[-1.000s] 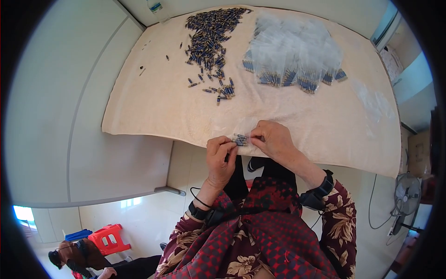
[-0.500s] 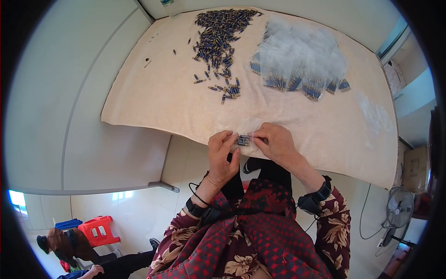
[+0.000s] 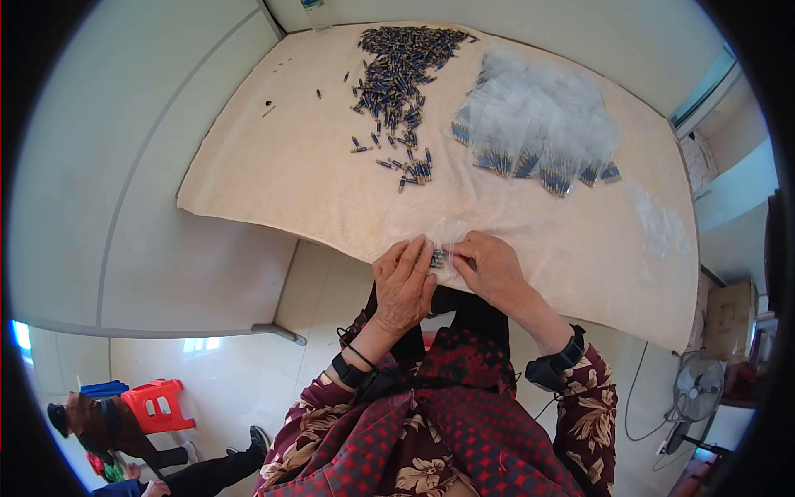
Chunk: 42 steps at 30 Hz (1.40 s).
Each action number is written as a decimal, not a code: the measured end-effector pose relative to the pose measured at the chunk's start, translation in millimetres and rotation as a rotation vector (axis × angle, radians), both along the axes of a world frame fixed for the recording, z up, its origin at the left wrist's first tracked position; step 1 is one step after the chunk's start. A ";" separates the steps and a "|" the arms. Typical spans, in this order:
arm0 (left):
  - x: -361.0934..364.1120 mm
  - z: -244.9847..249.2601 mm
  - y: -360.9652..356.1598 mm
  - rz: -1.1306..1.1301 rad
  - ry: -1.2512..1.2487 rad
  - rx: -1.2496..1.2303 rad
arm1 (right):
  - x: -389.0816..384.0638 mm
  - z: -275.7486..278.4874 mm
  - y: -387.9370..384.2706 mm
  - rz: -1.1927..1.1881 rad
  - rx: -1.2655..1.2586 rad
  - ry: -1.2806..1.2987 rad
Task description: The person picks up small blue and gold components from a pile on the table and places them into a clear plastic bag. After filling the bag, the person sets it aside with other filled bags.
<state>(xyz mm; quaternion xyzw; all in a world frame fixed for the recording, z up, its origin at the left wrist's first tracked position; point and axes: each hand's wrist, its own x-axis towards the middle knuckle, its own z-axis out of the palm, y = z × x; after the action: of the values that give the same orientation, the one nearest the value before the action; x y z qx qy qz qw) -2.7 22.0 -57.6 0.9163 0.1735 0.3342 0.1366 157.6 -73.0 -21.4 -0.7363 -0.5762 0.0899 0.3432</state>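
At the table's near edge, a small clear plastic bag (image 3: pixel 450 229) holds a few dark cylindrical pieces (image 3: pixel 437 258) with metallic ends. My left hand (image 3: pixel 403 286) is closed on the bag's left side, its fingers laid over the pieces and partly hiding them. On the other side, my right hand (image 3: pixel 495 269) pinches the bag's edge between thumb and index finger. Farther up the cloth lies a big heap of loose dark-blue cylinders (image 3: pixel 397 79) with brass-coloured ends. To its right, many filled clear bags (image 3: pixel 538 108) overlap in a pile.
A pale cloth (image 3: pixel 281 174) covers the table. Flat clear bags (image 3: pixel 661 222) lie at its right side, and a bottle (image 3: pixel 315 12) stands at the back. A fan (image 3: pixel 698 385) and a carton (image 3: pixel 729 321) are at right. Another person sits lower left near a red stool (image 3: pixel 157 406).
My left fingers have slid forward and right over the pieces, covering more of them. My right hand keeps its pinch on the bag. The view has shifted slightly.
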 end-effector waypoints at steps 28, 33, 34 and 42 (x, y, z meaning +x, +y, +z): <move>-2.6 2.1 3.9 -0.025 -0.066 -0.090 | 47.8 -5.5 125.6 -0.185 -0.064 -0.201; -2.3 1.5 3.6 -0.023 -0.062 -0.075 | 51.6 -12.9 120.5 -0.190 -0.035 -0.159; -2.2 1.5 3.0 -0.025 -0.061 -0.073 | 53.5 -15.4 119.8 -0.181 -0.007 -0.146; -0.2 19.0 11.9 -0.064 -0.093 -0.157 | 65.4 -7.0 106.5 -0.158 -0.007 0.102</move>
<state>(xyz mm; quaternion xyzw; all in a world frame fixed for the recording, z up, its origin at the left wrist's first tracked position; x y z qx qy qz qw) -2.9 33.9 -38.6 0.8913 0.1630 0.3574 0.2263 223.0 33.5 -28.4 -0.7752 -0.4977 0.1019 0.3754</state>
